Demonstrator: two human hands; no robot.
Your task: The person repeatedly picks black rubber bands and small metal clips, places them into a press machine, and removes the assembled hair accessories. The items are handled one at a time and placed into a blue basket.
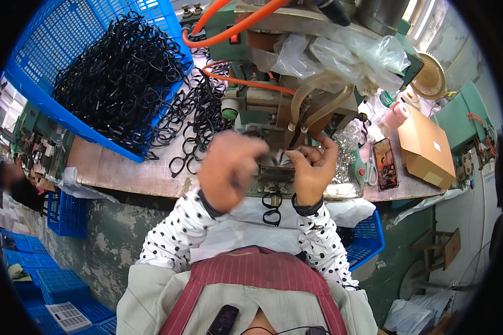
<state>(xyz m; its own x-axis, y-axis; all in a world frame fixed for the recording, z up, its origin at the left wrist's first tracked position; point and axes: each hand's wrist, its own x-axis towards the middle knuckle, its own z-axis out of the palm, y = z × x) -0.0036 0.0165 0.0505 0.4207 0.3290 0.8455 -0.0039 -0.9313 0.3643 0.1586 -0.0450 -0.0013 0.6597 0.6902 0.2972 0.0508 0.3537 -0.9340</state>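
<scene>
My left hand (229,169) is smeared by motion at the left of the machine's metal fixture (276,173), so I cannot make out its fingers or anything in them. On the fixture's right, my right hand (315,170) has thumb and fingertips pinched together at the fixture; what they hold, if anything, is too small to name. Just below the fixture, a black eyeglass frame (271,216) lies against white cloth over my lap. Loose black eyeglass frames (193,125) cover the tabletop left of the machine. Small silvery metal parts (345,149) lie heaped beside my right hand.
A blue basket (103,142) heaped with black frames leans at upper left. Orange hoses (235,25) and clear plastic bags (341,58) hang about the machine. Scissors (368,172), a phone (385,164), a cardboard box (427,148) and a pink bottle (397,115) occupy the right.
</scene>
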